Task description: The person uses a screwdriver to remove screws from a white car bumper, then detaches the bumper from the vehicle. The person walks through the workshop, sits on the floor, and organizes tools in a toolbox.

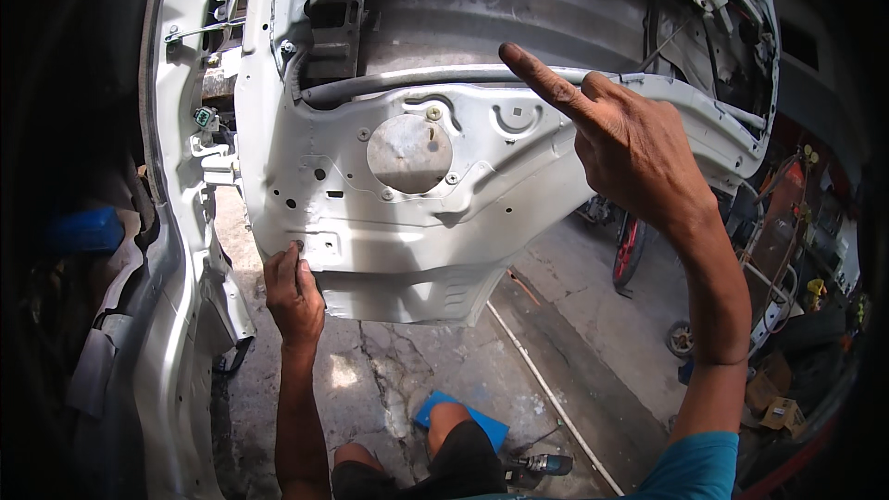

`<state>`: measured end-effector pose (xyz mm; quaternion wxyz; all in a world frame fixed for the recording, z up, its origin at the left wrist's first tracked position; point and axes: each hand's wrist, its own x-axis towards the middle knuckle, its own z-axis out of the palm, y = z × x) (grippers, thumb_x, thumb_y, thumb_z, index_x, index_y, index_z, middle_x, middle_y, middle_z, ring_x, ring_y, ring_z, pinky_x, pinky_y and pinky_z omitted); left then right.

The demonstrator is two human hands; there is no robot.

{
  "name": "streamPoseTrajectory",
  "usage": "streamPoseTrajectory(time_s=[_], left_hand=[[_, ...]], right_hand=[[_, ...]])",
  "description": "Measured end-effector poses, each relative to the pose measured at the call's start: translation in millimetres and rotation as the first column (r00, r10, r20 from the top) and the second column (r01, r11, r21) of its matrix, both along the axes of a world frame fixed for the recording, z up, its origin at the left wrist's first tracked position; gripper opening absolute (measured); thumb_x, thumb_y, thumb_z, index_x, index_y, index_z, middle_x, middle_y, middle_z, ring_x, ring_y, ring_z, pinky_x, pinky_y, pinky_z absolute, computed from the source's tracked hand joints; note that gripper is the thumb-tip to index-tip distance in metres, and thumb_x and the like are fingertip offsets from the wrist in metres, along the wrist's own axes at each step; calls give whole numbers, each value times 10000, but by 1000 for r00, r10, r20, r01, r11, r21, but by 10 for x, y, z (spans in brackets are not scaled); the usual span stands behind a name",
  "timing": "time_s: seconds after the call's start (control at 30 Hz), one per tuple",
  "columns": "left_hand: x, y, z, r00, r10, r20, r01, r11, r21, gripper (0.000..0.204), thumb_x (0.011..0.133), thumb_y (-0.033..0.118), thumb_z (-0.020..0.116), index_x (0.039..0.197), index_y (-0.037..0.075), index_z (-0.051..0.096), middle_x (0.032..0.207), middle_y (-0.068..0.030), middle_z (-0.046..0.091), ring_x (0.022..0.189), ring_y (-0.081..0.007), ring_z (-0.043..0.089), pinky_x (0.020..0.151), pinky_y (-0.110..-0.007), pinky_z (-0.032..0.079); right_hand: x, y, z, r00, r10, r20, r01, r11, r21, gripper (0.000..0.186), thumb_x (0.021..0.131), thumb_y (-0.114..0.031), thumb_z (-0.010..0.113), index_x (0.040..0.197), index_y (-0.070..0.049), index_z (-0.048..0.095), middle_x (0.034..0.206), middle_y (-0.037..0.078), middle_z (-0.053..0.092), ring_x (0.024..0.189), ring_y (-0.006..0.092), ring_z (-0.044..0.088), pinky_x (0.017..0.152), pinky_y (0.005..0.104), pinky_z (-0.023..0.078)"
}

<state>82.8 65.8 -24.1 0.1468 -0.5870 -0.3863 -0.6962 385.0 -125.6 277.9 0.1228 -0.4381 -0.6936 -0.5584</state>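
White door panel [380, 250], spanning the view's centre toward 12 o'clock. At 7 o'clock from its round opening [409, 155], the left hand [294, 304] sets bunched fingertips on the metal, apparently to brace there; any pinched object cannot be told; at 3 o'clock, the right hand [639, 143] extends its index finger, others curled, perhaps for clearance, contents hidden. No lettering is legible.

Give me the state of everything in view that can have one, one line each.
Door: open, inner side bare of trim
Left hand: fingertips at the door's lower left; whether it grips anything is unclear
Right hand: raised, index extended, other fingers curled
Floor: cracked
Drill: lying down, untouched
Pole: lying on the floor
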Motion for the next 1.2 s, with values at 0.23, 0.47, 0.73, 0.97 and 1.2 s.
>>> streamPoseTrajectory(time_s=[0.23,0.47,0.73,0.97,1.2], left_hand=[[144,-177,56,998,49,25,-50,998,48,446,950,-34,593,1394,-11,566,1176,-209,610,1055,-366,620,915,-446,518],[1049,-1284,175,853,-284,-438,424,866,264,425,860,8,716,1275,15,625,1053,-123,574,861,-244,601,726,-396,522],[2102,-2257,-238,121,-356,-926,768,625,-140,335,916,239,591,1213,96,654,1211,-24,619,1125,-169,562,932,-373,439],[2299,-2379,-611,-87,-489,-868,844,426,-325,362,923,241,581,1245,83,629,1219,-38,614,1138,-182,566,905,-384,429],[2290,-2565,-552,-29,-454,-890,737,592,-326,314,895,247,596,1140,60,659,988,-31,624,988,-183,581,880,-361,446]], right_hand=[[99,71,-16,1000,-6,16,5,998,62,964,847,10,706,1623,-377,285,858,57,611,671,199,620,531,351,535],[162,332,-901,932,283,-226,-344,884,-315,469,824,15,653,1287,-57,626,937,146,664,780,287,717,565,384,574],[-340,714,-2952,553,233,-800,-825,282,-489,121,918,-126,676,942,-11,707,960,133,640,905,346,672,742,457,529],[-350,654,-3397,561,139,-816,-805,321,-499,113,927,-123,656,924,-17,697,973,142,632,930,365,650,789,472,519],[-268,526,-3260,616,73,-785,-754,342,-560,106,931,-113,646,945,-10,667,969,174,617,949,395,637,798,493,506]])
